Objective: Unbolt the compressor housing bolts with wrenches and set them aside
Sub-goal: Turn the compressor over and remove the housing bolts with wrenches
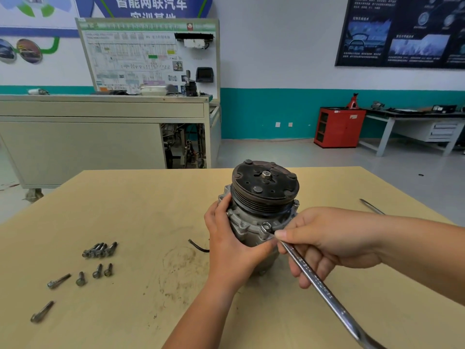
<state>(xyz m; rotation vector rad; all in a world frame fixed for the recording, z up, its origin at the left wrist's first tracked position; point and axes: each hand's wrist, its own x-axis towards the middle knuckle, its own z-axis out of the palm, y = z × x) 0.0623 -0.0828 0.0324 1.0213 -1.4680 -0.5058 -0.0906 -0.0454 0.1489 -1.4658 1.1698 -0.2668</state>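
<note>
The compressor (pixel 261 205) stands upright on the wooden table (pixel 151 202), dark pulley on top and grey housing below. My left hand (pixel 231 238) grips the housing from the left side. A long chrome wrench (pixel 317 283) is held in my right hand (pixel 327 238), fingers curled around its shaft. The wrench head sits at a bolt (pixel 266 226) on the front flange. Several removed bolts lie on the table at the left: a tight cluster (pixel 100 249) and loose ones (pixel 80 278) below it.
A second tool (pixel 372 206) lies on the table at the right, past my right arm. A short black cable (pixel 198 246) lies left of the compressor. A grey workbench (pixel 100 132) and a red cabinet (pixel 338 127) stand beyond the table.
</note>
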